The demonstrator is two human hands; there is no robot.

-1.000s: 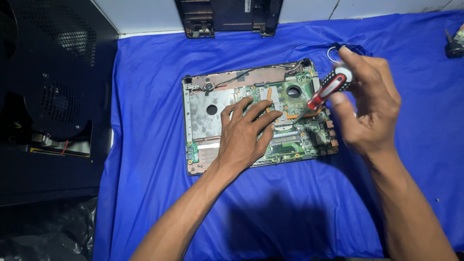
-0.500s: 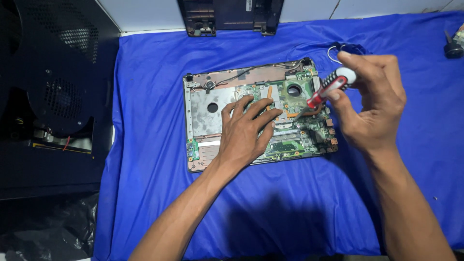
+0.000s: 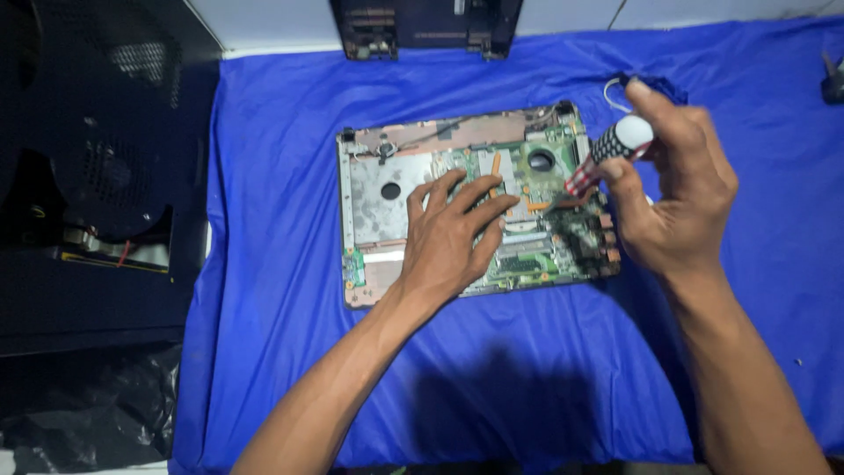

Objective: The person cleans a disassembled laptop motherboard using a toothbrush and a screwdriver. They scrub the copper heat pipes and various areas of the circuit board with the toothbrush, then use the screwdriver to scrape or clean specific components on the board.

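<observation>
While the left hand (image 3: 448,242) stays flat, fingers spread, on the green circuit board (image 3: 527,251) of the opened laptop base (image 3: 369,198), the right hand (image 3: 673,198) keeps gripping the ribbed red-and-black screwdriver (image 3: 607,154), its handle now blurred, suggesting rotation. Blue cloth (image 3: 281,132) covers the counter.

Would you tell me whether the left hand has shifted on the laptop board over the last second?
No. The left hand lies flat on the laptop board, fingers beside the same copper heat pipe as before; only the camera view moved slightly.

Screwdriver (image 3: 608,157) handle – blurred, rotated
</observation>
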